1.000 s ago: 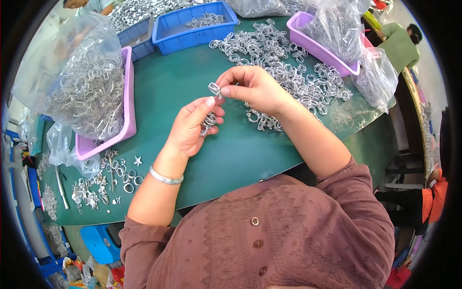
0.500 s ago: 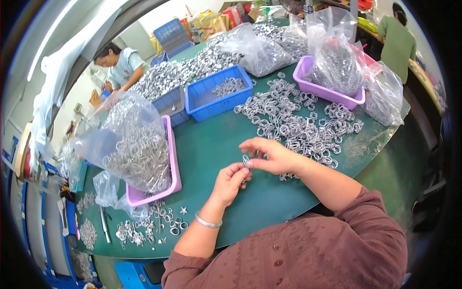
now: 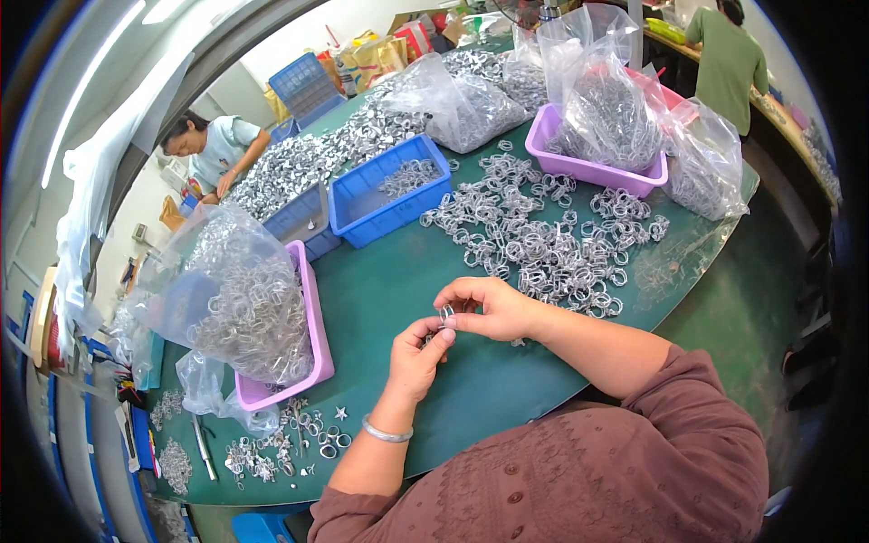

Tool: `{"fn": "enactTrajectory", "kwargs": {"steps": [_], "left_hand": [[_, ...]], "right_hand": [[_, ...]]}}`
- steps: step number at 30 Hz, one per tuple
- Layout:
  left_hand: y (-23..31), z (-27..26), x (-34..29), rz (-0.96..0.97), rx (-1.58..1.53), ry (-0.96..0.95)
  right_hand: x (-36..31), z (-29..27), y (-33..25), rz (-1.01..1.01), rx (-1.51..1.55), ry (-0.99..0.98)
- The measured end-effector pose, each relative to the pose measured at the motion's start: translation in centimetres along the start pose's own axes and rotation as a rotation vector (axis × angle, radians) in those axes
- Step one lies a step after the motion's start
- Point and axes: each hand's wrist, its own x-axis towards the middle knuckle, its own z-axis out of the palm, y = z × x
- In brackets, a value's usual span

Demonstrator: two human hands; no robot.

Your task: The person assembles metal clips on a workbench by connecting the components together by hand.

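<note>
Over the green table [image 3: 380, 281], both my hands meet at a small silver metal ring [image 3: 446, 313] with open loops. My left hand [image 3: 419, 358], with a silver bangle on its wrist, pinches the ring's lower part between thumb and fingers. From the right, my right hand [image 3: 489, 309] grips its upper part, thumb against index finger, the other fingers curled. Fingers hide much of the ring. Just beyond my right hand spreads a loose pile of similar silver rings [image 3: 566, 249].
At left, a purple tray [image 3: 319, 339] holds a clear bag [image 3: 240, 312] of metal pieces. Farther away stand a blue bin [image 3: 362, 231] and another purple tray [image 3: 625, 183]. A slim metal tool [image 3: 205, 448] lies near sorted small pieces [image 3: 262, 457]. People [image 3: 226, 149] work beyond the table.
The view has shifted slightly, so the bins and pile sit farther left in the picture. Both hands keep hold of the ring, at slightly changed angles.
</note>
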Motion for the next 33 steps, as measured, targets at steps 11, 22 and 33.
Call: {"fn": "enactTrajectory", "kwargs": {"steps": [11, 22, 33], "left_hand": [[0.2, 0.1, 0.1, 0.047, -0.094, 0.068], [0.2, 0.1, 0.1, 0.084, -0.19, 0.06], [0.4, 0.6, -0.6, 0.117, -0.227, -0.019]], "right_hand": [[-0.3, -0.1, 0.2, -0.035, 0.088, 0.013], [0.2, -0.5, -1.9, -0.19, -0.217, 0.014], [-1.9, -0.2, -3.9, -0.168, -0.508, -0.016]]}}
